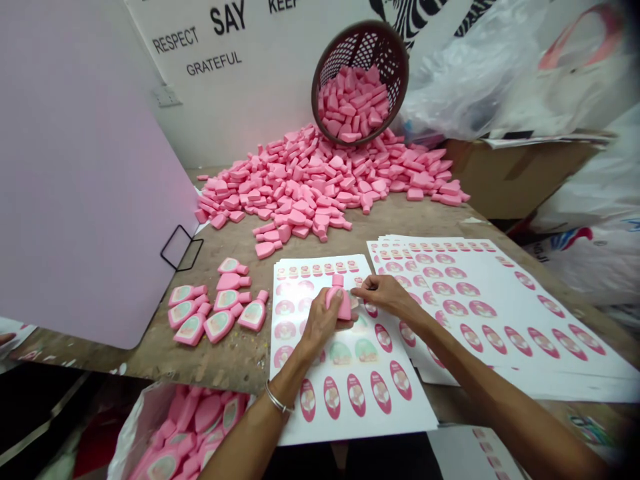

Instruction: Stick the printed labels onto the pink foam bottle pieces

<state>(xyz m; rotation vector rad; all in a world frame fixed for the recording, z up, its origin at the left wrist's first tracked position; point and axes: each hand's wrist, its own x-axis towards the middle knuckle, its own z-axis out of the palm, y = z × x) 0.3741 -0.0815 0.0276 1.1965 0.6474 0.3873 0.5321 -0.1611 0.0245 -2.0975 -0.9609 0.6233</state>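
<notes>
Far left: one smooth pale panel [90, 200], then a single bent black wire frame [182, 248]. White plastic bag [127, 420] below the table edge, full of pink bottles, too many to count. Eight flat-sided labeled bottles [253, 313] on the worn wooden table [227, 367]; seven show a label, one looks plain. Behind, a loose bottle pile [295, 177], uncountable. Left hand [319, 319], metal bangle [278, 398] at the wrist, grips one matte pink bottle [345, 308] upright over the glossy label sheet [350, 430]; five ovals in its bottom row. Brown lattice plastic basket [320, 110], one, tipped, half full. Right hand [387, 293]: fingertips pinched just beside that bottle; can't tell what's between them. Right: overlapping sheets [500, 297], six ovals in bottom row; one cardboard box [515, 177].
</notes>
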